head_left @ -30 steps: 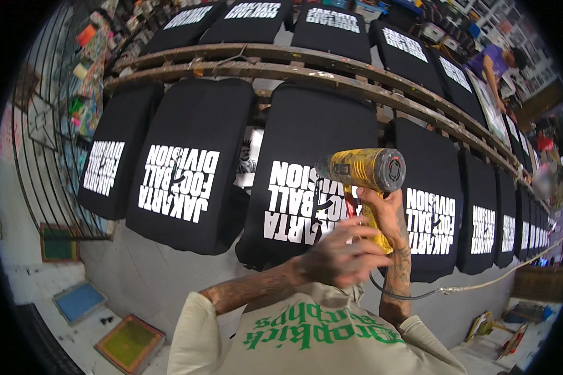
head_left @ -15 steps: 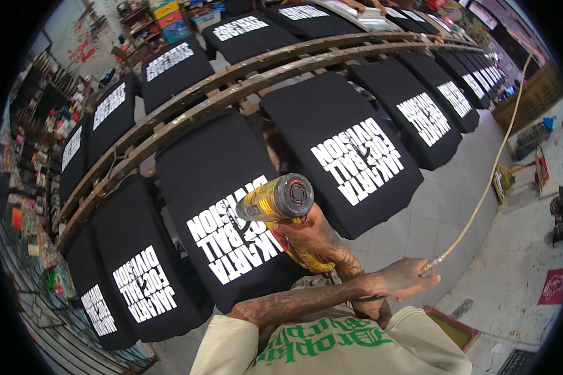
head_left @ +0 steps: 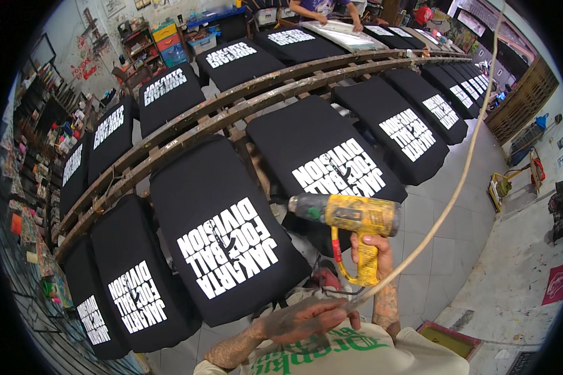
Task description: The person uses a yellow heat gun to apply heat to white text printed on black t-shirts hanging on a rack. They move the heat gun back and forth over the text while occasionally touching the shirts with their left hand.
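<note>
My right hand (head_left: 370, 249) grips a yellow and black heat gun (head_left: 350, 214) by its handle. Its metal nozzle points left, above the lower edge of a black shirt (head_left: 300, 134) with white block lettering. My left hand (head_left: 306, 319), slightly smeared, is in front of my body, closed around a thick beige cord (head_left: 444, 219). From there the cord rises in a curve to the upper right. To the left of the gun, another black shirt (head_left: 197, 172) lies flat, with its white print facing me.
More printed black shirts lie in two rows, divided by wooden rails (head_left: 206, 115). Across them, another person (head_left: 322, 9) holds a white-framed screen (head_left: 347, 39). Grey floor tiles (head_left: 428, 250) and a white wall (head_left: 481, 306) are on the right; cluttered shelves (head_left: 50, 131) stand left.
The heat gun has swung right, from above the nearer shirt to beside the neighbouring one, and now shows its side. My left hand has come back leftward with the cord.
</note>
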The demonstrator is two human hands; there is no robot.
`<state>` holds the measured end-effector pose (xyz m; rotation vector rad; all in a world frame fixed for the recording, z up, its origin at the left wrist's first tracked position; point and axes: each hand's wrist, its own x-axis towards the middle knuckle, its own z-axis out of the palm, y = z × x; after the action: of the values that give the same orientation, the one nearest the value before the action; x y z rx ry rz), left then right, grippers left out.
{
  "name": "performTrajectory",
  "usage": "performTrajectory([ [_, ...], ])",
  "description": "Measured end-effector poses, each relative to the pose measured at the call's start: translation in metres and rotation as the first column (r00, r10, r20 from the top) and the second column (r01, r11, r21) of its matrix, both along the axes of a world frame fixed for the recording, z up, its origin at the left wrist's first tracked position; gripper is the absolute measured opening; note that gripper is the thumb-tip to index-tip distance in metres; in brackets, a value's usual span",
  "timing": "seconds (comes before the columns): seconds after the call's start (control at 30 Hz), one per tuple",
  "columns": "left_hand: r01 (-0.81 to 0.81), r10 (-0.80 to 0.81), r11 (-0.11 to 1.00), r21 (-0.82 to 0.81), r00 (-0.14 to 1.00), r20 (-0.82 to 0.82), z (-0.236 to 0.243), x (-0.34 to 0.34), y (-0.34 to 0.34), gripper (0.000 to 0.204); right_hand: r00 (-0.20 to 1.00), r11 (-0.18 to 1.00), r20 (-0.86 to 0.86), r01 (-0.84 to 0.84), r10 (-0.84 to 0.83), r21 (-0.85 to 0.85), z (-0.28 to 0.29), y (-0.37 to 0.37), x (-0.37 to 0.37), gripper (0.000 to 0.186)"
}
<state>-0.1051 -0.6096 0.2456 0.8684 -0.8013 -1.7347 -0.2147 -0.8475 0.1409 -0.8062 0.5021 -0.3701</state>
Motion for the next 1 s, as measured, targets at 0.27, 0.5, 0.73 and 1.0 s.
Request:
performTrajectory([
  [0.27,0.03,-0.039,0.987,-0.157,0.998,-0.05,-0.017,-0.072,-0.069,0.053,0.903,0.938,0.257,0.343,-0.344,0.052,-0.006,-0.08,-0.094,0.036],
  [0.5,0.239,-0.242,0.962,-0.132,0.97,-0.007,0.003,-0.117,-0.199,0.022,0.758,0.764,0.158,0.644,-0.632,-0.032,-0.025,-0.154,-0.26,0.033],
  [0.73,0.356,-0.31,0.827,-0.436,0.935,0.174,0.003,-0.173,-0.294,0.03,0.569,0.573,0.143,0.82,-0.81,-0.016,-0.023,-0.188,-0.361,0.031],
  [1.0,0.498,-0.434,0.798,-0.341,0.866,0.248,0.002,-0.187,-0.362,0.033,0.8,0.801,0.035,0.598,-0.599,0.025,-0.035,-0.26,-0.298,0.036],
])
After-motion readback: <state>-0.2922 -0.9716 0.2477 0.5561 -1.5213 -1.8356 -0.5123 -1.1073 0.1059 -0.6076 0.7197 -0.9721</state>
